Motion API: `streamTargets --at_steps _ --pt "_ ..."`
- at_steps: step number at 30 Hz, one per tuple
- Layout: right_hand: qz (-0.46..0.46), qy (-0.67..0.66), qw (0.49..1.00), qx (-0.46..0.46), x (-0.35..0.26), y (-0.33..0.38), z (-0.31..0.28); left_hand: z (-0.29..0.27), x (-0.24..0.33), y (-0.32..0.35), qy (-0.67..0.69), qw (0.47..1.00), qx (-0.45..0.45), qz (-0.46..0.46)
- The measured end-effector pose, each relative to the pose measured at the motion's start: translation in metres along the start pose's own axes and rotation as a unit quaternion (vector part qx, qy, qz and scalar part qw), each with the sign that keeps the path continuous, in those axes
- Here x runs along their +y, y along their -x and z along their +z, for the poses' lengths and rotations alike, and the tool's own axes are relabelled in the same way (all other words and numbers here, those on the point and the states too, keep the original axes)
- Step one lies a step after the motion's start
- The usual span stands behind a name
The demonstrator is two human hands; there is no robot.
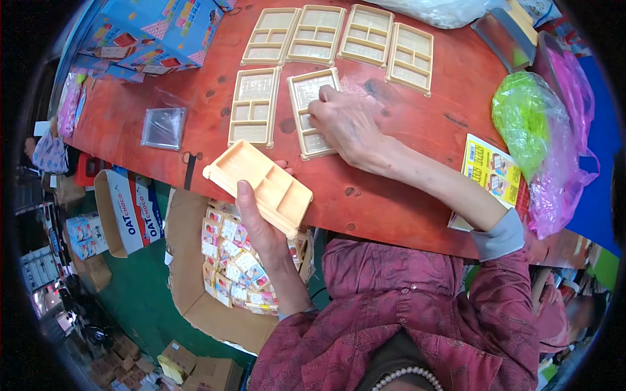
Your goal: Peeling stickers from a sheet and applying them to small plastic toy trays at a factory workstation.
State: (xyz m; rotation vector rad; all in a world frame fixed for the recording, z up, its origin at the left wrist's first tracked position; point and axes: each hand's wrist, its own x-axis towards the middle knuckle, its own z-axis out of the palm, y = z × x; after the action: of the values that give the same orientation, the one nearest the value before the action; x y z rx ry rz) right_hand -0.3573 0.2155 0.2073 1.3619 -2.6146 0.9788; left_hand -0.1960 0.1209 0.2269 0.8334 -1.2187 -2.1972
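Note:
In my left hand [264,225] is a beige plastic compartment tray [264,186], tilted over the table's near edge, its divided side facing up. The thumb lies along the near rim and the fingers are behind it. My right hand [349,124] reaches over a second compartment tray [314,94] lying on the table. Its fingers are curled together over that tray's right side; whatever they pinch, if anything, is hidden. Clear plastic shows inside this second tray. Just to its left lies a similar compartment tray [254,98].
Several more trays [316,34] line the back of the red table [215,111]. A clear square case [163,128] and blue printed boxes [153,36] are at left. Yellow printed sheets [490,171] and plastic bags [529,120] lie right. Below, a cardboard box [186,287] holds small packets.

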Motion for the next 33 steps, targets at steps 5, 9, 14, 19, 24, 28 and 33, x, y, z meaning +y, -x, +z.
streamTargets --at_steps 5,9,14,19,24,28,33 --pt "0.002 0.0 1.0 0.012 -0.004 -0.012 0.013 0.005 0.002 0.001 0.014 1.0 0.009 0.004" --pt "-0.01 -0.02 1.0 0.01 -0.005 -0.019 0.016 0.002 -0.002 0.0 0.034 0.999 -0.001 -0.005" --pt "0.01 -0.211 0.977 -0.035 -0.023 -0.013 -0.012 0.004 -0.006 0.0 0.057 0.996 -0.068 -0.012" --pt "0.122 -0.529 0.803 -0.245 -0.043 0.004 -0.05 0.022 -0.008 0.005 0.037 0.994 -0.104 -0.004" --pt "0.151 -0.522 0.8 -0.256 -0.043 0.006 -0.069 0.031 -0.011 0.007 -0.086 0.989 -0.101 0.06" --pt "0.129 -0.488 0.825 -0.253 -0.042 0.007 -0.077 0.038 -0.004 0.011 -0.178 0.978 -0.073 0.079" --pt "0.142 -0.55 0.776 -0.273 -0.035 0.013 -0.073 0.037 -0.003 0.012 -0.176 0.977 -0.092 0.078"
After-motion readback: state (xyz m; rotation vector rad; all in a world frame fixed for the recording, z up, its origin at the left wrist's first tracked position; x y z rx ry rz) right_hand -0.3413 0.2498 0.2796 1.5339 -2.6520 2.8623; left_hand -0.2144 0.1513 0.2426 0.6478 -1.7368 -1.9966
